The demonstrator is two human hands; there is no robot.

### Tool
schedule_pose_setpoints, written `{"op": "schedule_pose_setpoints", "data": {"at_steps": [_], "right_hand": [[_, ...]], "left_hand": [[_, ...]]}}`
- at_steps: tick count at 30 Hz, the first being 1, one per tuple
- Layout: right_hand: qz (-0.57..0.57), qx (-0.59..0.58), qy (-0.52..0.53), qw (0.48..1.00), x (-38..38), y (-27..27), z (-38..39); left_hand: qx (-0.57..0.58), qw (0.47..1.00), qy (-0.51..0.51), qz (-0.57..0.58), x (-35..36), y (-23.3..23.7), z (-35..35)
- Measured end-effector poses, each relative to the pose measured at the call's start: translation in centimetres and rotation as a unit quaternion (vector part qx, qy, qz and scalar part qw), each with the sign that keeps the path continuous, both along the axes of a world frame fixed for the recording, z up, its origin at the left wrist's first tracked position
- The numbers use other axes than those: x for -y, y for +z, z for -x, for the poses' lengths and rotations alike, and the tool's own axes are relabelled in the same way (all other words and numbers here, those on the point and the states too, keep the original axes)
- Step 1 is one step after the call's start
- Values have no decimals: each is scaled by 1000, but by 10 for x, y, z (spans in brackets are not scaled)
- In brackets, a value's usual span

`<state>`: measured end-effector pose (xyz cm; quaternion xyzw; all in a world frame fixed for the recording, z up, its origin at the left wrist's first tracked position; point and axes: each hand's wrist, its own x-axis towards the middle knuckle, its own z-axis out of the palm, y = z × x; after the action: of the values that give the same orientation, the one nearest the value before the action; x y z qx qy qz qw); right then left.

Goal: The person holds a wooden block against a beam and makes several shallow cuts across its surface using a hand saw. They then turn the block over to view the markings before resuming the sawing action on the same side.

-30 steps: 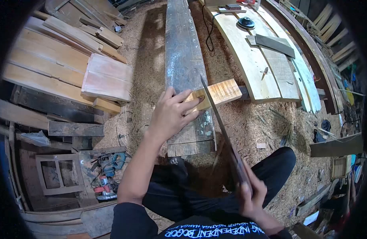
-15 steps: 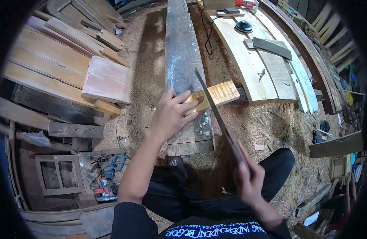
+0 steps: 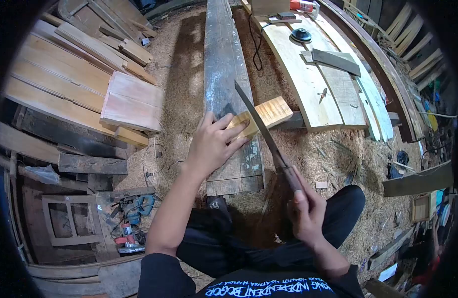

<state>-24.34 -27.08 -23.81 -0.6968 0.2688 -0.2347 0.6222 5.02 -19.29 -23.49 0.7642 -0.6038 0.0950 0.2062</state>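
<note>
My left hand (image 3: 218, 139) grips a short yellowish wood block (image 3: 274, 113), its fingers over the block's left part. The block lies crosswise on a long dark plank bench (image 3: 224, 69), with its right end sticking out past the bench edge. In my right hand (image 3: 308, 213) is a handsaw (image 3: 258, 121), held by its wooden handle. The saw blade slants up and left across the block, just right of my left fingertips. Whether the teeth have cut into the wood is hidden from this angle.
Right of the bench lie pale boards (image 3: 293, 69) bearing a black sanding disc (image 3: 301, 35) and a grey wood strip (image 3: 336, 61). Planed panels (image 3: 55, 74) are stacked at left. Power tools (image 3: 134, 208) sit low left. Shavings cover the floor.
The saw has slid a little up and left along its line, and my right hand has moved slightly with it. My left hand keeps its hold on the block.
</note>
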Motion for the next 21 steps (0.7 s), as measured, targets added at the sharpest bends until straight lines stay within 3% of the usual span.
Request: {"op": "schedule_pose_setpoints", "data": {"at_steps": [8, 11, 15, 17, 21], "right_hand": [[-16, -42, -2, 999, -27, 6, 75], [42, -17, 33, 998, -12, 19, 35], [-16, -19, 14, 1000, 5, 9, -16], [18, 13, 6, 1000, -5, -2, 3], [-79, -34, -13, 996, -23, 14, 64]], "left_hand": [[-5, 1000, 1, -2, 0, 0, -2], [17, 1000, -17, 1, 0, -5, -7], [1, 1000, 7, -8, 2, 4, -2], [-9, 1000, 13, 5, 1, -1, -1], [-13, 1000, 17, 11, 2, 2, -1]]}}
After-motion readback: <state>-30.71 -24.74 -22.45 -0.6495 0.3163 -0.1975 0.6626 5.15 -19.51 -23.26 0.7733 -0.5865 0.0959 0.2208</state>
